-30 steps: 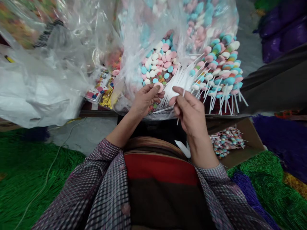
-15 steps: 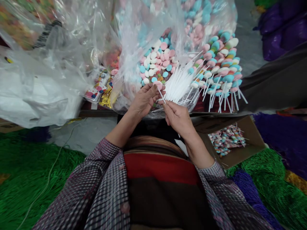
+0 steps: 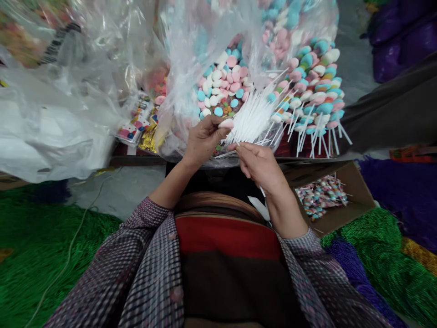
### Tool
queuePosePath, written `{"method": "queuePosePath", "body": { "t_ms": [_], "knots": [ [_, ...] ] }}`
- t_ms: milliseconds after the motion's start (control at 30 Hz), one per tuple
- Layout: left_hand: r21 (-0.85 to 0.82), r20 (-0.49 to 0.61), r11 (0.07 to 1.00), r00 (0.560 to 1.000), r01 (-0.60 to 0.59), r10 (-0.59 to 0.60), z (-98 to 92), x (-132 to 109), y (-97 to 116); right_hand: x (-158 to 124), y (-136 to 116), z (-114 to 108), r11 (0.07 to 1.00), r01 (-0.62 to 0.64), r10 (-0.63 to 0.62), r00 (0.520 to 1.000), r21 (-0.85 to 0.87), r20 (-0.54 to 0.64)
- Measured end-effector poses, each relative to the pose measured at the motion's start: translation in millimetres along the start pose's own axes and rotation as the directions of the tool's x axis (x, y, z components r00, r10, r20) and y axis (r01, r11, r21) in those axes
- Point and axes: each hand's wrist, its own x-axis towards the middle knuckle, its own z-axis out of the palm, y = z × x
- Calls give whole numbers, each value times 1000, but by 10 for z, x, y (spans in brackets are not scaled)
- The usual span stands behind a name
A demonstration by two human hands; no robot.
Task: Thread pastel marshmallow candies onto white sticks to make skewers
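My left hand (image 3: 204, 141) pinches a pale pink candy disc (image 3: 226, 123) between thumb and fingers. Close beside it, my right hand (image 3: 260, 165) is closed on a thin white stick (image 3: 238, 143), whose tip points at the candy. Just beyond both hands lies a bundle of white sticks (image 3: 251, 117) inside a clear plastic bag (image 3: 191, 59). The bag also holds loose pink, blue and white candy discs (image 3: 222, 89). To the right lie finished lollipops (image 3: 314, 95) with their sticks pointing toward me.
A cardboard box (image 3: 344, 214) with wrapped lollipops (image 3: 319, 197) sits at my right. Crumpled plastic bags (image 3: 58, 109) fill the left. Green fringe (image 3: 37, 250) lies at the lower left, with green and purple fringe (image 3: 389, 255) at the right. A dark cloth (image 3: 392, 114) is at the right.
My right hand drew in from the stick bundle toward my left hand, bringing a stick up to the pink candy. The left hand stayed nearly in place.
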Motion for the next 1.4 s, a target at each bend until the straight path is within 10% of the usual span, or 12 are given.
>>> {"method": "queuePosePath", "body": {
  "t_ms": [367,633,867,1033,1167,1400],
  "knots": [
    [556,132,807,980,-200,152,-36,-156,-7,71,120,139,1000,22,-22,996,0,-87],
    [341,-91,936,994,83,-55,10,-79,200,-39,149,4,975,139,-143,990,-176,-11],
    [262,205,961,968,86,-142,134,-123,263,181,359,65,994,79,-66,983,71,-171],
    [286,40,954,994,88,-103,-4,439,4,165,384,-72,970,69,-16,975,234,-220],
    [526,180,849,982,-52,-51,-69,902,-396,107,365,-102,964,90,-22,964,249,-264],
    [596,205,794,979,-118,-9,-172,978,-644,99,436,-123,967,77,-8,963,244,-270]
  ]
}}
